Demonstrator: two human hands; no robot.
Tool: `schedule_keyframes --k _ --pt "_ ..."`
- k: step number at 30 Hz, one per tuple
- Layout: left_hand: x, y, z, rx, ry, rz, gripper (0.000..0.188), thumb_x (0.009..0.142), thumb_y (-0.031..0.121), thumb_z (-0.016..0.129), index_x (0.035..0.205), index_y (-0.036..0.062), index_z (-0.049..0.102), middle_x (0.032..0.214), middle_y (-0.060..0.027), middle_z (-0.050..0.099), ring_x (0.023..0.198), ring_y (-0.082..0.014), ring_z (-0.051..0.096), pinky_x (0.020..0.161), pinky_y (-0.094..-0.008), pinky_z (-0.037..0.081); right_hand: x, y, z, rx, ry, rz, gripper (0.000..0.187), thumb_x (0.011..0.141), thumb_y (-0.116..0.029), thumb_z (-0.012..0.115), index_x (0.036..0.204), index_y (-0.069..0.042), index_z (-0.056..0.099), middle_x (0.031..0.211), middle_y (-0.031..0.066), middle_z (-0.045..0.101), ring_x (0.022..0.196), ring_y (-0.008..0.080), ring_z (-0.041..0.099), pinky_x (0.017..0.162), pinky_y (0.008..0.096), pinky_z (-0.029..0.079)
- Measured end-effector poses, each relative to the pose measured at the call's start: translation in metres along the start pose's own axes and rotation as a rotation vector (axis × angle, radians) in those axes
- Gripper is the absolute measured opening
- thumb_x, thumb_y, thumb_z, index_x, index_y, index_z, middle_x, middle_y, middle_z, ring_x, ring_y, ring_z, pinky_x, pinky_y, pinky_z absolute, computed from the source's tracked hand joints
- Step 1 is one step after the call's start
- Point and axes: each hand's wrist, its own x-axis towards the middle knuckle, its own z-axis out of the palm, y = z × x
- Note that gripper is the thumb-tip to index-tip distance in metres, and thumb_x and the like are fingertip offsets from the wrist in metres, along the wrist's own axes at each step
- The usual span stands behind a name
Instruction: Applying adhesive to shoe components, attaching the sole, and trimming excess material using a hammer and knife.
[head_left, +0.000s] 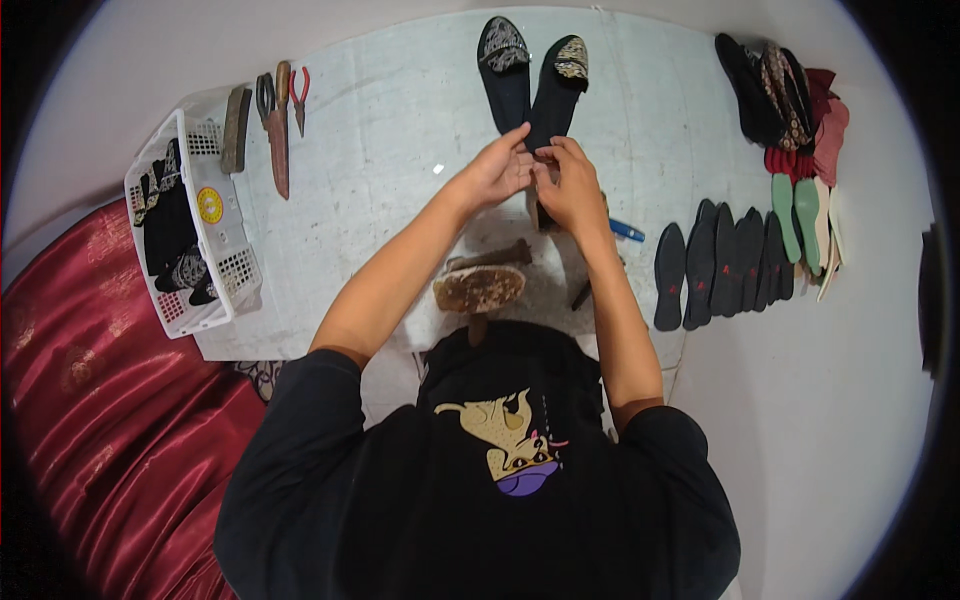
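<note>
A pair of black flat shoes lies ahead of my hands, toes pointing away: the left shoe (505, 85) and the right shoe (557, 100). Both have black-and-white patterned toe pieces. My left hand (497, 168) is beside the heels, thumb raised and fingers apart. Bent inward, the fingers of my right hand (570, 188) are at the right shoe's heel, and what they hold, if anything, is hidden. A dark and beige piece partly shows below the right hand. Closer to my body stands a worn brown block (480, 289), with a hammer-like tool (490, 256) behind it.
At the left, a white basket (215, 270) holds patterned black shoe pieces. Near it lie a dark bar (235, 130), scissors (265, 98), a brown-bladed tool (278, 150) and red pliers (299, 98). Black insoles (670, 275) line the right side, a blue object (627, 231) nearer, shoe parts (785, 100) beyond.
</note>
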Motion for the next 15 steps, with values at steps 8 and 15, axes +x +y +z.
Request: schedule_keyframes --k 8,15 --pt "-0.080 0.003 0.083 0.439 0.054 0.112 0.055 0.107 0.041 0.058 0.145 0.0022 0.052 0.127 -0.0126 0.067 0.111 -0.0199 0.068 0.095 -0.0343 0.058 -0.093 -0.072 -0.030 0.140 -0.089 -0.117 0.016 0.095 -0.013 0.069 0.096 0.003 0.068 0.119 0.0209 0.070 0.102 0.0367 0.070 0.091 0.0389 0.054" --pt "-0.166 -0.016 0.116 1.118 0.099 0.791 0.066 0.096 0.033 0.076 0.154 0.0133 0.052 0.130 -0.0057 0.066 0.112 -0.0170 0.063 0.102 -0.0304 0.048 -0.123 -0.070 -0.049 1.075 0.128 0.134 0.037 0.108 -0.038 0.055 0.131 -0.011 0.047 0.127 0.0230 0.066 0.116 0.0326 0.066 0.100 0.0451 0.054"
